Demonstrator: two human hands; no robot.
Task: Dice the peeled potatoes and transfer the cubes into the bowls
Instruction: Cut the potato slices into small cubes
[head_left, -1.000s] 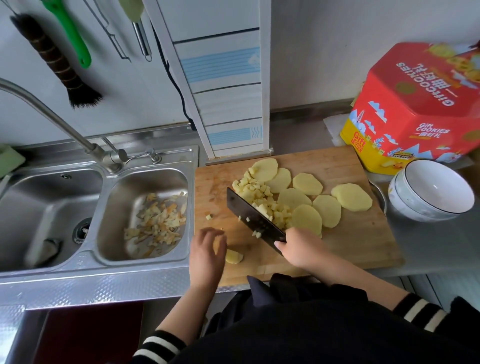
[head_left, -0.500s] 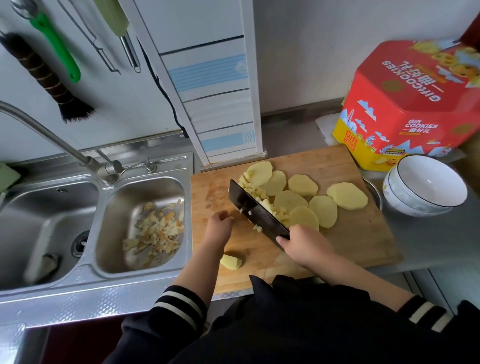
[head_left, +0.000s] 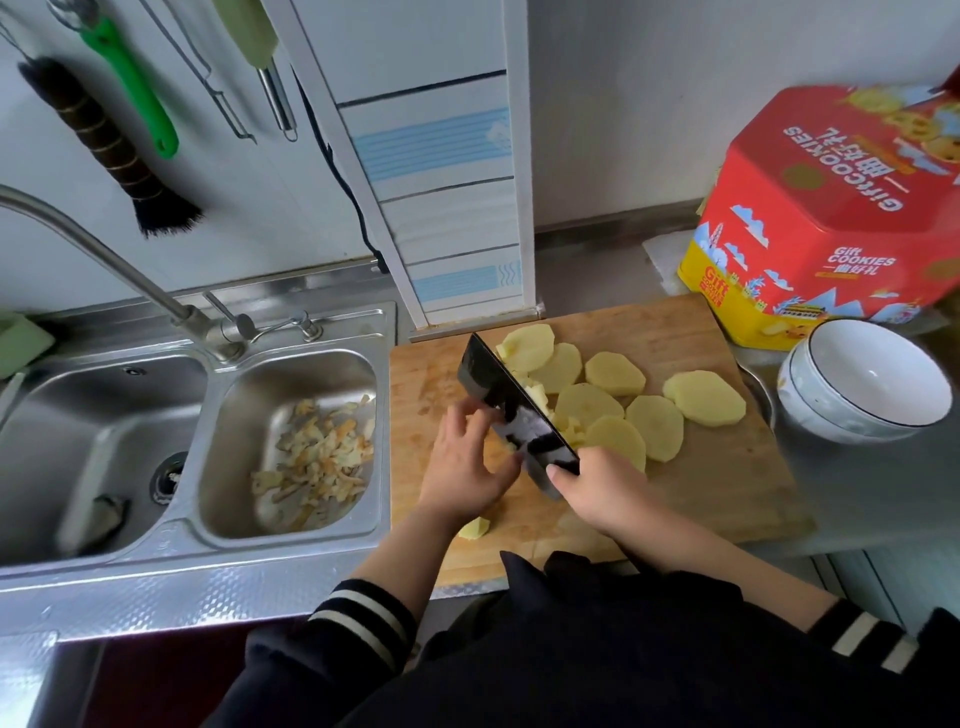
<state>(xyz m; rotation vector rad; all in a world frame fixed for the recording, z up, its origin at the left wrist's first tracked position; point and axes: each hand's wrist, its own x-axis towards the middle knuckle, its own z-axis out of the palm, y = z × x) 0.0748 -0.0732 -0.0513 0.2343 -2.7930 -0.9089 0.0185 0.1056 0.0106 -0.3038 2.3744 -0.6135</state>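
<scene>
1. Your right hand (head_left: 602, 491) is wrapped around the handle of the cleaver (head_left: 511, 410), holding it firmly; the dark blade runs away from your grip toward the far left, tilted so its flat side faces up and to the left.
2. Your left hand (head_left: 467, 457) lies just left of that grip, with its fingers laid against the flat of the blade; whether they are straight or bent, you cannot tell.
3. The potato cubes (head_left: 540, 397) sit right behind the blade, on the far side of it from your left hand, mostly hidden by the steel.
4. The potato slices (head_left: 654, 426) fan out beyond and to the right of your knife hand, overlapping one another; the nearest one touches the pile of cubes.
5. One small potato piece (head_left: 474, 529) lies alone near your left wrist, on the near side of both hands.
6. All of this rests on the wooden cutting board (head_left: 727, 467).
7. The stacked white bowls (head_left: 862, 384) stand off the board's right edge, well to the right of your grip, and the top one holds nothing.
8. A red and yellow cookie tin (head_left: 831, 218) stands behind the bowls.
9. To the left of your left hand, the small sink basin (head_left: 234, 395) holds potato peelings (head_left: 317, 457).
</scene>
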